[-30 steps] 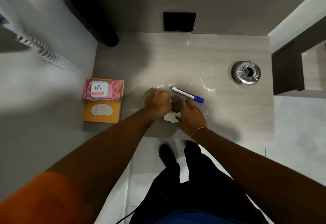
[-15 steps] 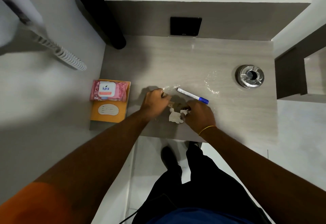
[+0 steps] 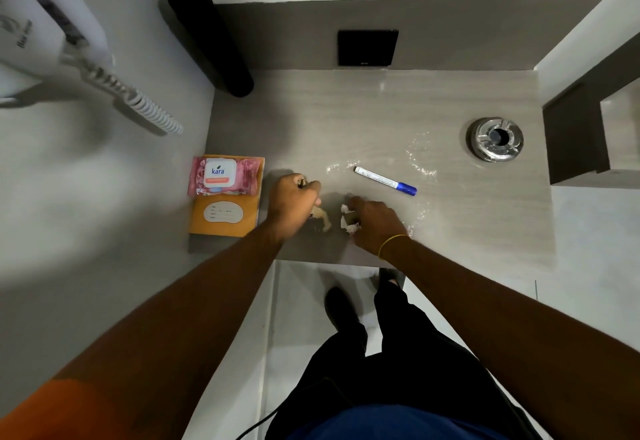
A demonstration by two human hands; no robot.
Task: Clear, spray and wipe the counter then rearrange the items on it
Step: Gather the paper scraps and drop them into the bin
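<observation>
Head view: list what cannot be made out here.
- What the left hand holds: its fingers cover all but a tan scrap.
- The white tissue: mostly under the right hand.
- Writing on the orange notebook label: too small.
- The wall unit: cut off by the left edge.

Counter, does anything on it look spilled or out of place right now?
Yes. Droplets glisten on the counter around the marker, which lies askew in the wet patch. Near the front edge, torn bits of tissue lie between the left hand and right hand.
</observation>
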